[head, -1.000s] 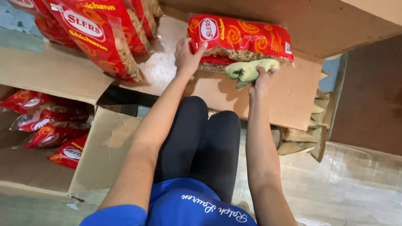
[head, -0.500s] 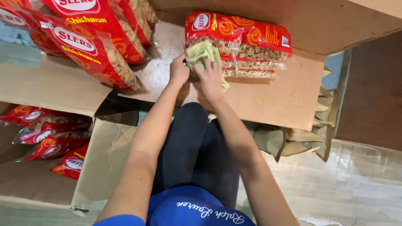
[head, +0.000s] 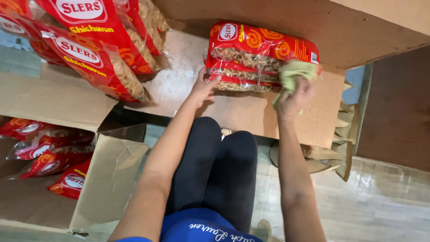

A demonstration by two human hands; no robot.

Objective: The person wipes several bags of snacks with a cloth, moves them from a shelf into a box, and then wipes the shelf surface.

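Note:
A small stack of red snack bags (head: 260,54) lies on a cardboard sheet (head: 251,114) in front of me. My left hand (head: 204,87) presses against the stack's left end, fingers spread on the lowest bag. My right hand (head: 293,96) is closed around a pale green cloth (head: 295,71) and holds it against the stack's right front edge. My knees in black leggings (head: 215,166) are below the sheet.
More red snack bags (head: 96,49) stand at the upper left. An open cardboard box (head: 58,157) at lower left holds several more of the bags. Folded cardboard pieces (head: 336,148) lie at right on a tiled floor (head: 385,201). A brown cardboard wall (head: 313,22) rises behind the stack.
My right hand with the green cloth has swept from the stack's left side to its right end. My left hand stayed at the left end.

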